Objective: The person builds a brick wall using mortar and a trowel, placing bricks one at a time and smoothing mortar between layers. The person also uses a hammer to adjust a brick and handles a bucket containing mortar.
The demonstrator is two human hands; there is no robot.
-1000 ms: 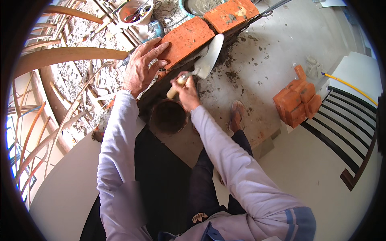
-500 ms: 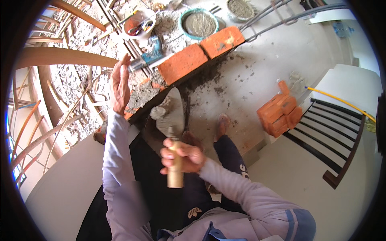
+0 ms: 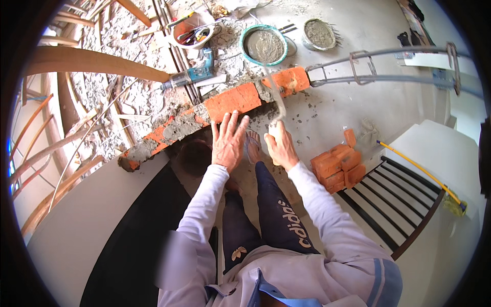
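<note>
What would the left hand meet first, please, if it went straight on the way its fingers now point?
Most likely the orange brick in the mortared row: the left hand lies flat, fingers aimed at its near face. Depth is unclear; they may already touch.

Orange-red clay bricks (image 3: 232, 101), smeared with grey mortar, are forming a low row. A teal-rimmed round basin (image 3: 263, 45) is holding grey wet mortar. A white bucket with an orange inside (image 3: 193, 29) is showing multicoloured tool handles. A blue power drill (image 3: 192, 75) is lying on pale grey rubble. Loose orange brick pieces (image 3: 337, 162) are sitting on grey concrete. Pale lilac sleeves (image 3: 319, 210) with blue cuff stripes are showing above navy trousers (image 3: 276, 220) with white lettering. A yellow rod (image 3: 417, 169) is crossing a black-and-white striped grating (image 3: 396, 204).
</note>
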